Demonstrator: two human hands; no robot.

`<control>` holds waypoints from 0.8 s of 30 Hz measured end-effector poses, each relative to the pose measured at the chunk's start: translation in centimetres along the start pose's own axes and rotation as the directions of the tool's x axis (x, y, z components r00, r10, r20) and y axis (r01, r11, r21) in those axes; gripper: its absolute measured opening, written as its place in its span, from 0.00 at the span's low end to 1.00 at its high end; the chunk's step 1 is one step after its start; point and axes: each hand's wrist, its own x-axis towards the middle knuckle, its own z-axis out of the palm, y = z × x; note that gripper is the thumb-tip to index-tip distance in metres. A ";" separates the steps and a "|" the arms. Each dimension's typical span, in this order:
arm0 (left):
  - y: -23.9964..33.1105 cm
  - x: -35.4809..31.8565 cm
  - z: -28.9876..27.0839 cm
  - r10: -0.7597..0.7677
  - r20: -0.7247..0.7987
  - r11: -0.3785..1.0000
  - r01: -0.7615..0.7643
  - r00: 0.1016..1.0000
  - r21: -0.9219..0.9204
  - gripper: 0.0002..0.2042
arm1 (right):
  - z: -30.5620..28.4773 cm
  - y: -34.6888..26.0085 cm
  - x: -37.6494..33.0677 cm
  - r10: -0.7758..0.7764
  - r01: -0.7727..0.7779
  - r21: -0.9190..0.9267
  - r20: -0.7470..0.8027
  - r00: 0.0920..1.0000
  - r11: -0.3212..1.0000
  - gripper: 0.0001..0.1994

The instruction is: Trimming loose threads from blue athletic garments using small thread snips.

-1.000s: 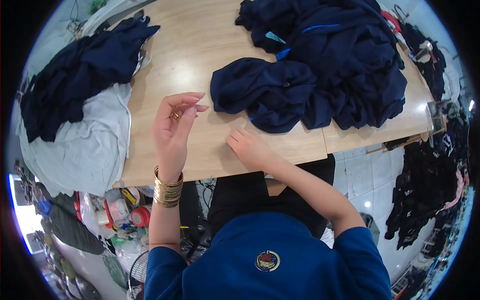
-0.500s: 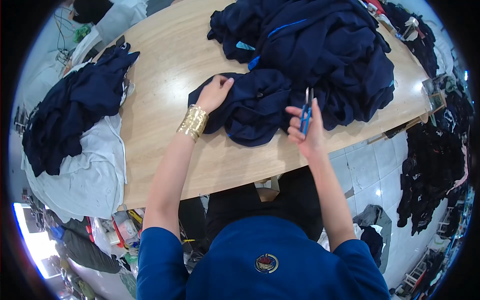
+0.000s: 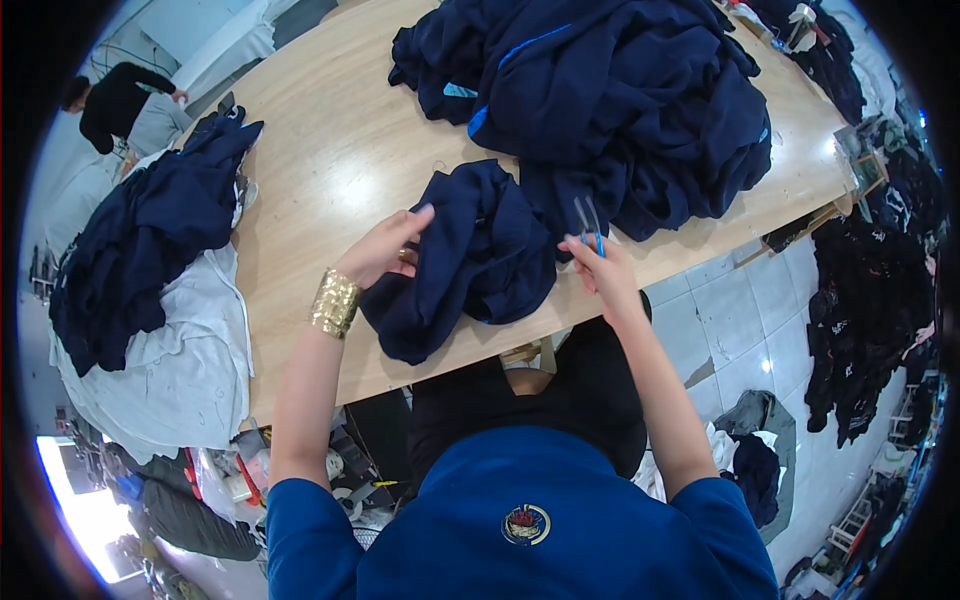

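A bunched navy garment [image 3: 480, 250] lies near the table's front edge. Beside its left edge is my left hand [image 3: 385, 248], thumb apart from the bent fingers and fingertips touching the cloth; a wide gold cuff circles that wrist. Closed around blue-handled thread snips [image 3: 597, 243], my right hand [image 3: 610, 275] is at the garment's right side. The snips' two metal blades point away from me and stand apart. Behind the garment rises a big heap of navy cloth [image 3: 620, 100] with bright blue edging in places.
The wooden table [image 3: 310, 150] curves around in front of me. More navy clothes [image 3: 150, 240] lie on white cloth [image 3: 190, 340] at the left. Far left, a person in black [image 3: 130, 100] bends over. Dark garments [image 3: 865, 330] lie on the right.
The navy garment has come nearer to me and spread leftward, now apart from the heap on its left side. My left hand has moved left and nearer, and its fingers have parted. The snips tilt differently.
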 end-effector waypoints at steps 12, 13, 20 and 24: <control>2.8 -3.3 -4.3 0.780 -0.230 0.382 -0.152 0.581 0.912 0.15 | 1.7 -11.8 2.1 -0.855 0.715 -0.560 0.021 0.517 0.419 0.05; 5.8 -4.7 -6.3 0.914 -0.121 0.119 0.031 0.388 0.992 0.17 | 1.0 -14.6 2.0 -0.870 0.737 -0.580 0.093 0.483 0.347 0.05; 6.7 -11.0 -8.2 0.993 0.059 -0.060 0.008 0.105 0.998 0.21 | 2.8 -16.4 -0.7 -0.890 0.792 -0.609 0.387 0.242 -0.049 0.13; -3.3 -10.5 -6.0 0.362 -0.194 0.702 -0.130 0.912 0.700 0.14 | -0.2 -6.6 0.0 -0.444 0.482 -0.648 0.238 0.864 0.590 0.11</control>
